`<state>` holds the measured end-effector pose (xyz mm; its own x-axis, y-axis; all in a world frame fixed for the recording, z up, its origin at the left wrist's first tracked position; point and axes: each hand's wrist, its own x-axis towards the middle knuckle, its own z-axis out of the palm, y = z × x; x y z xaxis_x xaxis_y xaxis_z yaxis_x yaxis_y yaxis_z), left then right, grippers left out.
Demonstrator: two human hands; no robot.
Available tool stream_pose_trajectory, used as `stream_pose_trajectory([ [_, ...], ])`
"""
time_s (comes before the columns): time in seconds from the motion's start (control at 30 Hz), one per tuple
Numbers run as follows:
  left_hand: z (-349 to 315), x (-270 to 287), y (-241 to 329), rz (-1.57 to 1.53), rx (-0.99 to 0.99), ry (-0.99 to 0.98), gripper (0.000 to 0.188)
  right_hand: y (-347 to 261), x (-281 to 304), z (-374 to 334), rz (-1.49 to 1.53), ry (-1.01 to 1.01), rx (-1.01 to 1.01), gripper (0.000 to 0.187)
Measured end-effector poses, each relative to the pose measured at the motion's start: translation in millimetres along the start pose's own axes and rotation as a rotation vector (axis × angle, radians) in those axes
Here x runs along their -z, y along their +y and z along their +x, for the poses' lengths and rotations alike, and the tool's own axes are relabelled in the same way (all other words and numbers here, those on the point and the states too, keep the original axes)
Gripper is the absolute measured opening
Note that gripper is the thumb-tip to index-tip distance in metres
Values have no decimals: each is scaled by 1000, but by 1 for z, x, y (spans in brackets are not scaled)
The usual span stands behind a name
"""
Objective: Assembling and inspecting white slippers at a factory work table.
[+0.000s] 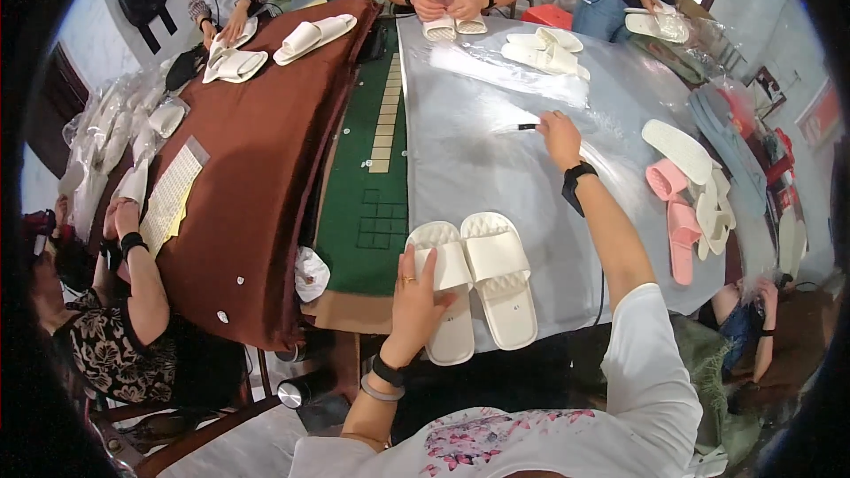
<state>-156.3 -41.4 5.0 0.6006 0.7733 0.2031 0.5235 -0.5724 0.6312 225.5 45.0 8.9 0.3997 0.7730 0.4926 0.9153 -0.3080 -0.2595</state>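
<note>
Two white slippers lie side by side, toes away from me, at the near edge of the grey sheet. My left hand (415,302) grips the left slipper (454,332) by its strap, the thumb lying across its sole. The right slipper (508,311) rests flat beside it. Farther out over the sheet, my right hand (561,140) is closed on a small black stick (527,127) that points left; its exact kind is too small to make out. Clear plastic film (509,78) lies just beyond that hand.
White slippers (544,55) lie at the back, and pink slippers (682,232) at the right near more white ones. A green board (347,221) separates the grey sheet (460,168) from a brown padded cloth (252,186). Several other people handle slippers and plastic around the table.
</note>
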Motion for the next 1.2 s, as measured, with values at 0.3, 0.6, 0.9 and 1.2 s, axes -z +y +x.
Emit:
stream_pose_trajectory([
  [0.3,2,-1,0,6,-25,21,76,-92,-34,-25,633,-260,197,29],
  [0.6,7,-13,3,191,-68,-5,80,-77,69,-112,372,-271,184,34],
  [0.9,60,-46,6,106,-205,-113,90,-53,93,-182,289,-379,152,38],
  [1.2,117,8,22,244,-407,-285,76,27,116,-188,346,-261,-142,19],
])
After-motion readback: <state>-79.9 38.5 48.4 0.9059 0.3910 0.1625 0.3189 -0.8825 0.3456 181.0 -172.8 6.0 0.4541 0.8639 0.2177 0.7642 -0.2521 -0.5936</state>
